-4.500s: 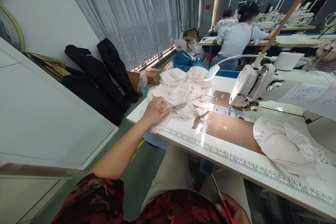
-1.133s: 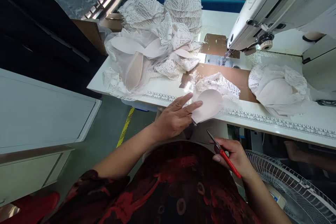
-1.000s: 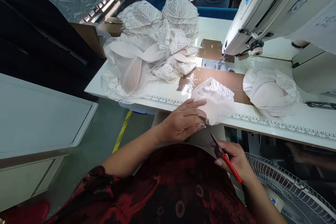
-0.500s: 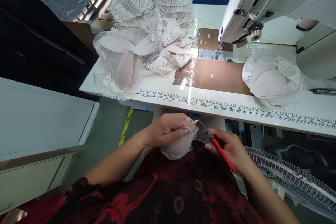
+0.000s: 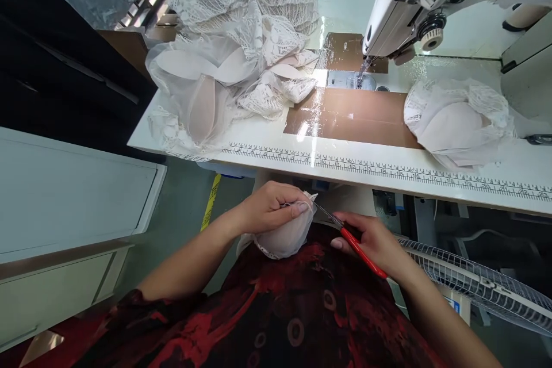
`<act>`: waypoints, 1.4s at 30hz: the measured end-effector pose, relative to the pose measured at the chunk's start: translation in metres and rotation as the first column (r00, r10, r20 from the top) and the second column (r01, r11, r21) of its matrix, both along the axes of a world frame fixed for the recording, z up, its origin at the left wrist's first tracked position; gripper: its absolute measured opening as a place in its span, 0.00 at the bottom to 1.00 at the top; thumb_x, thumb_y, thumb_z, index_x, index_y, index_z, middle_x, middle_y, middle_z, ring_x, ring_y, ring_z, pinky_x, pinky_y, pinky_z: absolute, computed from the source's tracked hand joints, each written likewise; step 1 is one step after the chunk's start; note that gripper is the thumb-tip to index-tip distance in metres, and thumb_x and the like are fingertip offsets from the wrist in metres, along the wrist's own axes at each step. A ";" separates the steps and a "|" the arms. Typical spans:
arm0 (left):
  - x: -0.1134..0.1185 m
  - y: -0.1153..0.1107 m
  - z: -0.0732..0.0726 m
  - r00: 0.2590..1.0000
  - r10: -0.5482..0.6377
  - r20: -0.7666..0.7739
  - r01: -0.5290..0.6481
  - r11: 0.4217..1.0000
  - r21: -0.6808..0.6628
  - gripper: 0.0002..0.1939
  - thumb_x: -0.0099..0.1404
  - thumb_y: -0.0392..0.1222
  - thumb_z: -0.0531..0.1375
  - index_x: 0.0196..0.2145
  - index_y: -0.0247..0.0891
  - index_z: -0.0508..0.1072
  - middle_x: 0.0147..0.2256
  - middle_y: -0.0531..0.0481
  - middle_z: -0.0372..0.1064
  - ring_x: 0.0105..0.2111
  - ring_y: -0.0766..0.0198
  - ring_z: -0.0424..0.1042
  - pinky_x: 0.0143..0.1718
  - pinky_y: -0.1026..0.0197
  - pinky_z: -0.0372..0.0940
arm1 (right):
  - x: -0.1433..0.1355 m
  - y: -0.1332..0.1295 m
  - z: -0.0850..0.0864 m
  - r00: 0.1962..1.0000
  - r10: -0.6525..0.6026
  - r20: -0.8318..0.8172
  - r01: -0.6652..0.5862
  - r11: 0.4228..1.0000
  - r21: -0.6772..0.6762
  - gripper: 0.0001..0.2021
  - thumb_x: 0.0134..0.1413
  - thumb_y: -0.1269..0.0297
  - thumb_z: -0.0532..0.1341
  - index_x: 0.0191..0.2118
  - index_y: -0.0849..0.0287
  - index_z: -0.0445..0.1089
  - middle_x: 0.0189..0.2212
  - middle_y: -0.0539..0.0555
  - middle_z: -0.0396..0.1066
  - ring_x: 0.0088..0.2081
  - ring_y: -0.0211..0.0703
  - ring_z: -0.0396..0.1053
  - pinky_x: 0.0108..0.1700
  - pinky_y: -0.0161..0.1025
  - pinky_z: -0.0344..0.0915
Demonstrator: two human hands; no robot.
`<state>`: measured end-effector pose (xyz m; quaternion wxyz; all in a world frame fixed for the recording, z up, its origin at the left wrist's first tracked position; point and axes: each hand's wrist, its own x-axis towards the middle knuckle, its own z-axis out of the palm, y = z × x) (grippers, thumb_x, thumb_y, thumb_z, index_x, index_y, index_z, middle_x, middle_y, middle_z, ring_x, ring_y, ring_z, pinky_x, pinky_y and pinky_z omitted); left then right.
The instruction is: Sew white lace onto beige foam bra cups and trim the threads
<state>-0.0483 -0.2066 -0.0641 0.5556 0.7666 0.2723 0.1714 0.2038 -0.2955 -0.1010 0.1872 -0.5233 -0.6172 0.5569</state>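
Over my lap, my left hand (image 5: pixel 279 207) pinches the edge of a white bra cup (image 5: pixel 282 240) of sheer fabric with a lace rim. My right hand (image 5: pixel 366 241) grips red-handled scissors (image 5: pixel 356 246), their blades pointing up and left. The blade tips are at the cup's upper right edge, close to my left fingertips; whether they touch the fabric I cannot tell. On the sewing table (image 5: pixel 267 168) lies a heap of white lace and mesh bra pieces (image 5: pixel 241 69) at the left. Another lace bra cup piece (image 5: pixel 457 121) rests at the right.
A white sewing machine (image 5: pixel 397 6) stands at the table's far right. Brown tape (image 5: pixel 353 118) covers part of the tabletop, and a printed ruler (image 5: pixel 371 168) runs along its front edge. A wire fan guard (image 5: pixel 478 282) is beside my right forearm. White cabinets (image 5: pixel 73 190) stand at the left.
The scissors have moved left and slightly down, bringing their tips to the cup's edge. My left hand and the cup have shifted slightly left. The view has tilted a little downward.
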 end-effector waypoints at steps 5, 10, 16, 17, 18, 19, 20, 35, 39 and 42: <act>-0.003 0.000 -0.003 1.000 -0.008 0.011 0.008 1.000 -0.015 0.14 0.70 0.43 0.54 0.41 0.33 0.77 0.38 0.41 0.75 0.39 0.60 0.74 0.43 0.62 0.66 | -0.002 0.002 -0.005 0.997 -0.023 -0.080 0.019 0.998 -0.052 0.19 0.56 0.52 0.62 0.48 0.58 0.72 0.33 0.50 0.75 0.35 0.44 0.71 0.37 0.35 0.67; -0.007 0.001 -0.007 0.999 0.007 0.047 -0.007 1.000 -0.004 0.13 0.70 0.40 0.54 0.41 0.33 0.77 0.39 0.41 0.75 0.40 0.60 0.74 0.44 0.62 0.66 | 0.008 -0.003 -0.005 0.996 0.031 -0.081 -0.037 0.997 -0.068 0.17 0.54 0.53 0.64 0.45 0.58 0.72 0.32 0.49 0.73 0.33 0.42 0.69 0.36 0.34 0.65; -0.002 0.000 -0.009 0.992 -0.057 0.117 0.059 0.998 -0.019 0.11 0.69 0.36 0.55 0.43 0.33 0.77 0.41 0.40 0.75 0.43 0.59 0.74 0.46 0.62 0.66 | 0.002 -0.003 0.001 0.988 0.021 -0.151 -0.033 0.997 -0.076 0.17 0.54 0.54 0.64 0.46 0.59 0.72 0.36 0.51 0.74 0.37 0.44 0.69 0.40 0.35 0.65; -0.001 -0.001 -0.009 0.989 -0.072 0.127 0.076 0.997 -0.027 0.11 0.69 0.36 0.55 0.43 0.33 0.77 0.42 0.39 0.75 0.43 0.59 0.74 0.47 0.62 0.66 | 0.000 -0.002 0.001 0.989 0.026 -0.146 -0.035 0.998 -0.057 0.17 0.53 0.55 0.65 0.46 0.58 0.72 0.36 0.51 0.74 0.37 0.44 0.70 0.40 0.35 0.65; 0.000 -0.002 -0.009 0.988 -0.082 0.134 0.087 0.996 -0.030 0.11 0.68 0.35 0.55 0.44 0.33 0.76 0.42 0.39 0.75 0.44 0.59 0.74 0.47 0.62 0.66 | -0.001 -0.001 0.002 0.990 0.035 -0.136 -0.039 0.999 -0.034 0.17 0.53 0.55 0.65 0.47 0.58 0.71 0.37 0.51 0.74 0.38 0.44 0.70 0.41 0.35 0.65; 0.000 -0.002 -0.010 0.986 -0.088 0.139 0.093 0.995 -0.029 0.11 0.68 0.35 0.55 0.44 0.32 0.76 0.42 0.39 0.75 0.44 0.59 0.74 0.47 0.62 0.66 | -0.002 0.001 0.003 0.992 0.044 -0.122 -0.045 0.999 -0.007 0.18 0.53 0.56 0.66 0.48 0.57 0.71 0.37 0.51 0.74 0.38 0.44 0.70 0.41 0.35 0.65; 0.001 -0.003 -0.010 0.986 -0.088 0.140 0.092 0.995 -0.025 0.11 0.68 0.35 0.56 0.44 0.32 0.76 0.42 0.39 0.75 0.44 0.59 0.74 0.47 0.62 0.67 | -0.003 0.002 0.003 0.993 0.051 -0.103 -0.050 0.999 0.021 0.19 0.53 0.57 0.66 0.50 0.57 0.71 0.39 0.51 0.74 0.39 0.44 0.70 0.42 0.35 0.65; 0.002 -0.005 -0.011 0.978 -0.095 0.187 0.090 0.995 0.031 0.11 0.69 0.37 0.56 0.42 0.34 0.77 0.37 0.40 0.76 0.36 0.62 0.75 0.39 0.65 0.68 | -0.006 0.009 0.010 0.992 0.110 -0.053 -0.102 0.985 0.136 0.13 0.54 0.57 0.65 0.44 0.56 0.70 0.38 0.51 0.73 0.38 0.42 0.70 0.41 0.33 0.63; 0.001 -0.006 -0.011 0.977 -0.107 0.186 0.104 0.994 0.026 0.11 0.69 0.38 0.55 0.43 0.34 0.77 0.37 0.40 0.76 0.37 0.62 0.75 0.39 0.64 0.68 | -0.005 0.007 0.009 0.991 0.118 -0.063 -0.106 0.982 0.157 0.11 0.55 0.57 0.65 0.40 0.57 0.70 0.31 0.48 0.70 0.31 0.38 0.66 0.35 0.30 0.60; 0.000 -0.007 -0.011 0.977 -0.113 0.179 0.111 0.994 0.020 0.11 0.69 0.38 0.55 0.44 0.34 0.76 0.37 0.40 0.75 0.37 0.62 0.75 0.40 0.64 0.68 | -0.004 0.005 0.008 0.992 0.113 -0.048 -0.102 0.978 0.179 0.10 0.55 0.58 0.65 0.36 0.57 0.69 0.27 0.47 0.67 0.28 0.36 0.63 0.32 0.29 0.58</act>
